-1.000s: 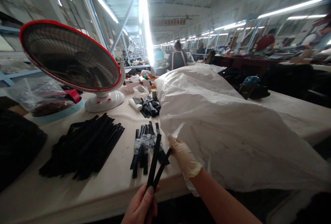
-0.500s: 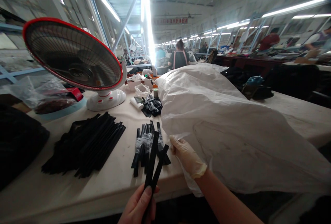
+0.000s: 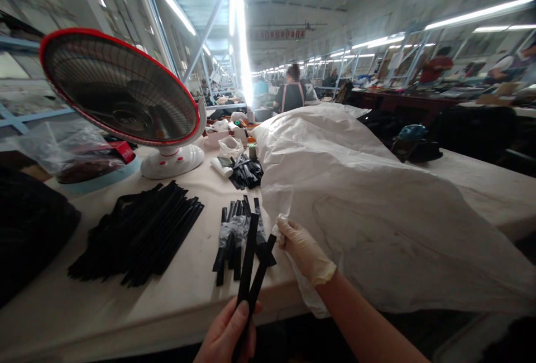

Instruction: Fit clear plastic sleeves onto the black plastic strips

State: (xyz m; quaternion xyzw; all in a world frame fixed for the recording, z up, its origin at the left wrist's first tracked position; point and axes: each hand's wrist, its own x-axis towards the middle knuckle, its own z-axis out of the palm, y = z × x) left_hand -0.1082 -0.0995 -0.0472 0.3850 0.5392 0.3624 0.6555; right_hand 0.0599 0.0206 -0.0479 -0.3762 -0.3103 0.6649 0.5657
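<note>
My left hand (image 3: 230,329), bare, grips two black strips (image 3: 250,257) near their lower ends at the table's front edge. The strips fan apart upward, one longer than the other. In a pale glove, my right hand (image 3: 304,251) is closed with its fingertips pinching a crumpled bit of the white plastic sheet (image 3: 368,218), just right of the shorter strip's tip. Behind the held strips lies a group of black strips (image 3: 230,240) bound with clear film. A large pile of loose black strips (image 3: 146,234) lies to the left.
A red-rimmed fan (image 3: 121,89) stands on the table at the left. Another bunch of black strips (image 3: 246,172) lies beside a white roll (image 3: 221,166) further back. A black bundle (image 3: 29,229) sits at the left edge. A person (image 3: 290,92) is in the background.
My right fingertips have gathered a bit more of the plastic into a crumple. The held strips have shifted very slightly to the right with my left hand.
</note>
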